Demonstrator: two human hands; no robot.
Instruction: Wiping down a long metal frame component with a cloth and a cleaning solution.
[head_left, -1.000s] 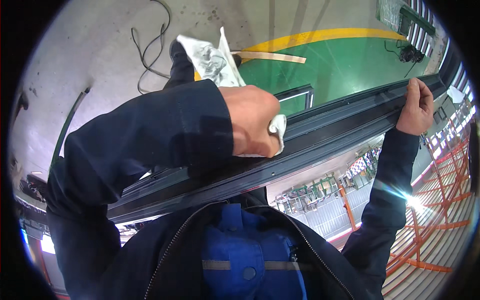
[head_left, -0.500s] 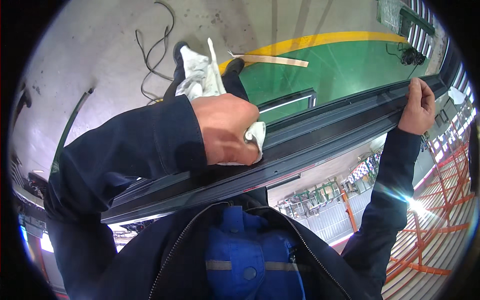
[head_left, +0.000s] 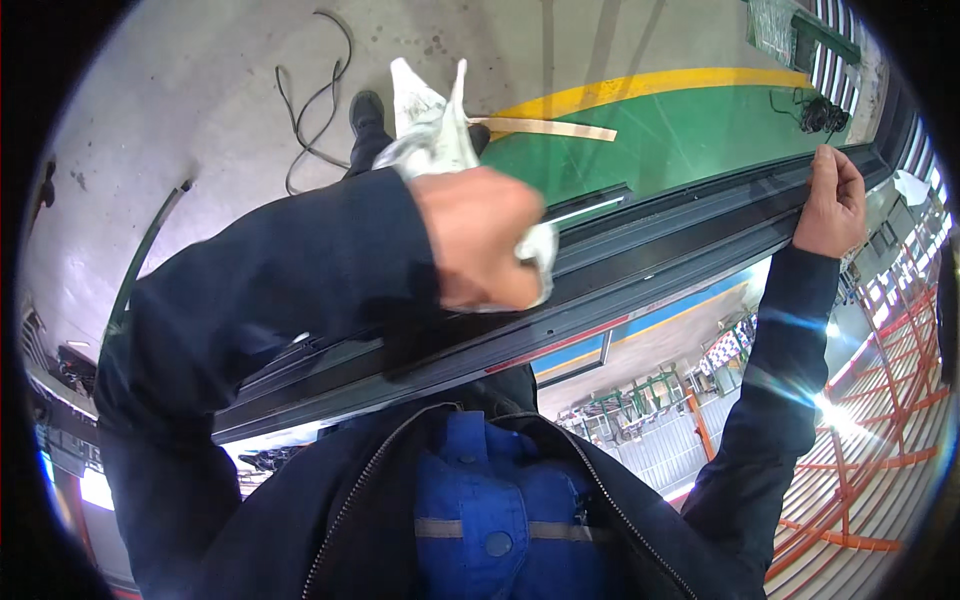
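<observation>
A long dark grey metal frame (head_left: 660, 255) runs slantwise across the view, with grooves along its length. My left hand (head_left: 483, 235) is closed on a white cloth (head_left: 432, 130) and presses a bunched part of it against the frame's middle. The cloth's loose end sticks out beyond the wrist, and my fingers are partly smeared by motion. Towards the frame's right end, my right hand (head_left: 833, 205) is closed round its far edge, thumb and fingers bent. My left sleeve hides part of the frame's left stretch.
Beyond the frame lies a green floor area (head_left: 600, 150) bordered by a yellow line (head_left: 650, 80). A thin wooden strip (head_left: 560, 128), a loose black cable (head_left: 305, 120) and a coiled dark cable (head_left: 822, 115) lie there. A dark shoe (head_left: 367, 108) shows near the cloth.
My left hand and the cloth have moved right and slightly away from my body along the frame. My right hand keeps its hold. A blue and yellow band now shows below the frame.
</observation>
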